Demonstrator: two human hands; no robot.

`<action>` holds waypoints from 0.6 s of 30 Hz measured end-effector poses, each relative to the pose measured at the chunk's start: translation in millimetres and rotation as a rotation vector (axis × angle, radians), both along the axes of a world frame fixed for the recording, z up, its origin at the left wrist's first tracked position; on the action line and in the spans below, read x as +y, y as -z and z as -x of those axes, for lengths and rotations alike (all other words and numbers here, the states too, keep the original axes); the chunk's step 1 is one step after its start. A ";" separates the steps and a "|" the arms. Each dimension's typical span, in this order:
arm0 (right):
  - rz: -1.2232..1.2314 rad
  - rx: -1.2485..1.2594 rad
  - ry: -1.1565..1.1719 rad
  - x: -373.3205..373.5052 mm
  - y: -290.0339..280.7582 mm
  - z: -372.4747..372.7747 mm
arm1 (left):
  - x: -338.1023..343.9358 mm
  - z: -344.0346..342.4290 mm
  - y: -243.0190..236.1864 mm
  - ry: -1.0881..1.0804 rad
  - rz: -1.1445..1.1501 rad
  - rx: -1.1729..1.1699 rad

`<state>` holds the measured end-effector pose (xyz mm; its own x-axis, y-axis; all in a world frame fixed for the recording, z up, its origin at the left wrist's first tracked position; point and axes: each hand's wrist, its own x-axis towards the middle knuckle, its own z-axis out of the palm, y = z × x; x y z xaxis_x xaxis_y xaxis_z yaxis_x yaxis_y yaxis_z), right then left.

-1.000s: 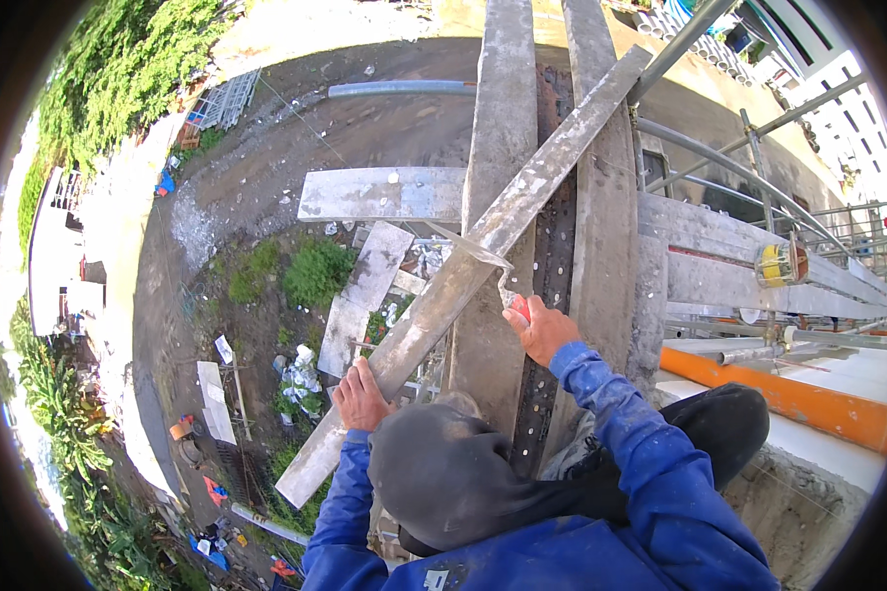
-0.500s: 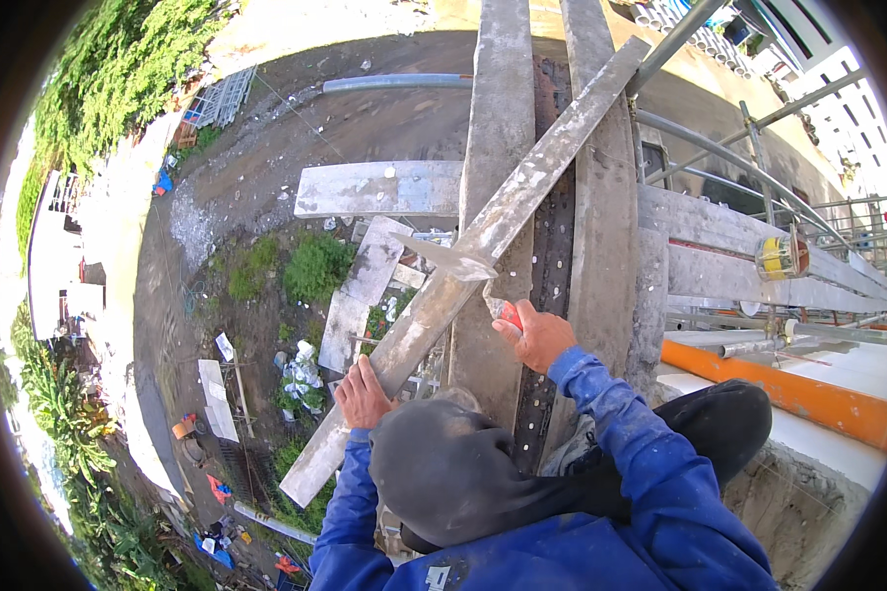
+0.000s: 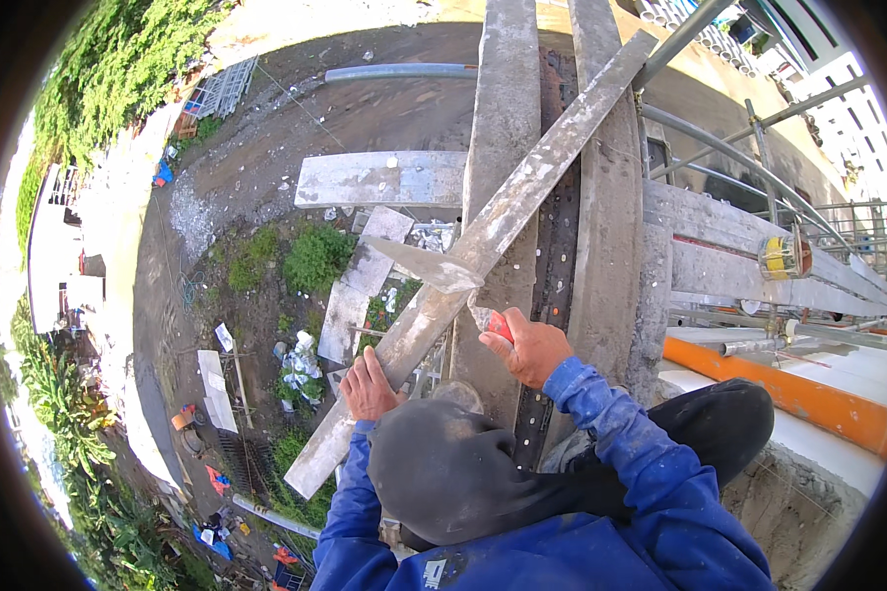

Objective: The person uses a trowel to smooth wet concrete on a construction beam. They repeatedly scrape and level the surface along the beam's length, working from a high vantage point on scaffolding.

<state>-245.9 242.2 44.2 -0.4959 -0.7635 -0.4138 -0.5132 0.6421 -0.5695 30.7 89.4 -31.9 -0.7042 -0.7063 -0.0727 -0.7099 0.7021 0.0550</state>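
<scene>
- Closed around red handle (image 3: 501,326) of trowel (image 3: 426,266) with right grip (image 3: 536,353), pinching handle firmly between thumb and fingers.
- Pointing trowel blade up-left in view, over board (image 3: 522,205), tip out past board's left edge; blade touching board or just above, cannot tell.
- Resting left grip (image 3: 368,386) on lower part of board, fingers slightly apart over surface; pinching edge or only pressing, cannot tell.
- Under board, crossed diagonally: two planks (image 3: 503,103) side by side, dark holed strip (image 3: 555,248) in gap between.
- On both arms: blue sleeves (image 3: 621,414), stained.
- To right: steel tubes (image 3: 685,43), yellow object (image 3: 779,259), orange beam (image 3: 779,391).
- To left of planks: pale panel (image 3: 360,180); lower down, green shrub (image 3: 317,256) near panel.
</scene>
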 end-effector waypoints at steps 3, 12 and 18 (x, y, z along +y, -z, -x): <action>-0.025 0.037 0.019 8.0 21.4 11.6 | -2.4 -1.0 0.9 0.017 0.025 0.052; -0.067 -0.016 0.050 3.5 21.7 18.6 | -0.7 0.0 7.1 0.023 0.064 0.045; -0.001 -0.045 -0.092 1.9 -1.5 0.2 | 1.1 -1.9 6.6 0.008 0.033 -0.027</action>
<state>-246.1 244.1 45.7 -0.4044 -0.8046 -0.4349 -0.5443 0.5938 -0.5925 32.7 90.5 -38.5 -0.7077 -0.7032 -0.0684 -0.7054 0.7087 0.0122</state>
